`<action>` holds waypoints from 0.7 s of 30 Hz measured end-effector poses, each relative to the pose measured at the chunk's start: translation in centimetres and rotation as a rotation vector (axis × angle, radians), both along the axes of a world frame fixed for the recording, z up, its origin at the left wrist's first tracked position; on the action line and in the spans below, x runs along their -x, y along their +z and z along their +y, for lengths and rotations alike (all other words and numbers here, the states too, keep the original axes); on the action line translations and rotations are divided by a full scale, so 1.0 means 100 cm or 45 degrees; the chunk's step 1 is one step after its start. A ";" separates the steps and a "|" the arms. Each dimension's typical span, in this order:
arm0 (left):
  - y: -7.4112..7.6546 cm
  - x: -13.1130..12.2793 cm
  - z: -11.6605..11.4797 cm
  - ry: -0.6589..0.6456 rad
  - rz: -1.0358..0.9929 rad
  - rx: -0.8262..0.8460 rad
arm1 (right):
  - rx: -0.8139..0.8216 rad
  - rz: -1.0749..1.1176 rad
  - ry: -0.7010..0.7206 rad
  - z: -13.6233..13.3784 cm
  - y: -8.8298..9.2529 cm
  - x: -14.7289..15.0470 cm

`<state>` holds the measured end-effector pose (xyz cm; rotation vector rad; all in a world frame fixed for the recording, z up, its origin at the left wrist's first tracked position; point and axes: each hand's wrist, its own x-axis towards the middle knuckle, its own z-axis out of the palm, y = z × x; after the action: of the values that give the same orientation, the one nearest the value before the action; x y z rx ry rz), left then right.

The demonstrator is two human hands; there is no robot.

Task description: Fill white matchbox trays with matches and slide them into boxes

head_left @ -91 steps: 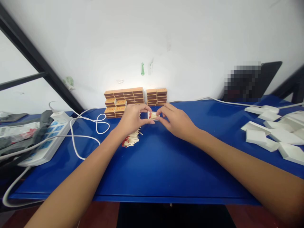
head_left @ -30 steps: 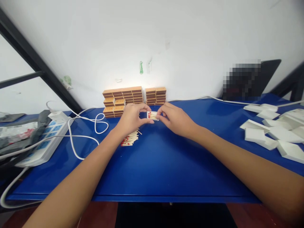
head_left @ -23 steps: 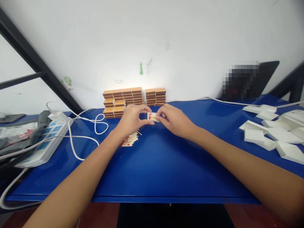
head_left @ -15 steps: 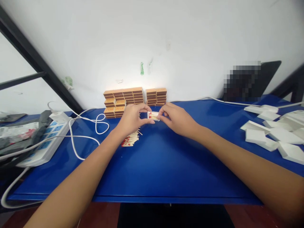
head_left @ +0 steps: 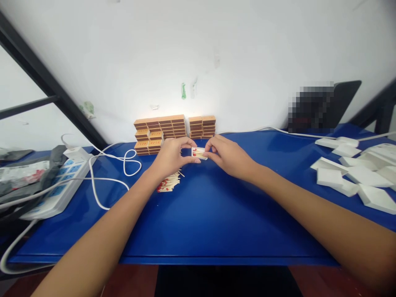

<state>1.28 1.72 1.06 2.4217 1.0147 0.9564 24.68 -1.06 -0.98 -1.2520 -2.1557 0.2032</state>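
Note:
Both my hands meet over the far middle of the blue table (head_left: 210, 214). Between them is a small white matchbox tray (head_left: 198, 153) holding red-tipped matches. My left hand (head_left: 172, 157) pinches the tray's left end with thumb and fingers. My right hand (head_left: 228, 156) pinches its right end, fingers curled. A loose heap of matches (head_left: 168, 182) lies on the table just under my left wrist. Stacks of orange matchboxes (head_left: 175, 129) stand against the wall right behind my hands.
Several white folded boxes (head_left: 352, 175) are scattered at the right. A white power strip (head_left: 51, 189) with looping white cables (head_left: 114, 169) sits at the left beside a grey bag. A black frame bar slants along the left wall. A dark chair back stands at the far right.
Almost nothing has moved: both hands stay pinched on the tray, with only small finger shifts at its right end and a slight camera sway.

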 end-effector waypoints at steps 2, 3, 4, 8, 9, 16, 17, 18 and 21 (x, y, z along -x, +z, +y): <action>0.000 0.000 0.000 -0.008 -0.001 -0.002 | -0.023 0.023 0.005 -0.001 0.000 0.000; 0.001 0.000 0.000 -0.016 -0.005 0.000 | -0.039 0.023 0.014 -0.001 0.000 0.000; 0.001 0.000 -0.001 -0.020 -0.007 0.001 | -0.052 0.015 0.028 -0.001 0.000 0.000; 0.002 -0.001 -0.002 0.008 0.012 -0.008 | -0.069 -0.019 0.063 0.000 0.001 0.000; 0.003 -0.001 -0.002 0.015 0.011 -0.007 | -0.071 -0.009 0.064 0.001 0.001 0.000; 0.005 0.003 0.002 0.121 0.022 -0.103 | -0.216 0.179 0.224 -0.016 -0.002 0.018; 0.005 0.004 0.003 0.150 0.032 -0.133 | -0.187 0.187 0.278 -0.022 -0.003 0.025; 0.006 0.005 0.003 0.173 0.040 -0.159 | -0.128 0.170 0.348 -0.027 -0.005 0.033; 0.008 0.007 0.004 0.214 0.057 -0.213 | 0.012 0.032 0.532 -0.041 -0.011 0.056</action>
<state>0.56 2.09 1.88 2.5344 1.2148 1.0866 19.08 -5.14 -2.10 -0.7842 -2.3746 0.3992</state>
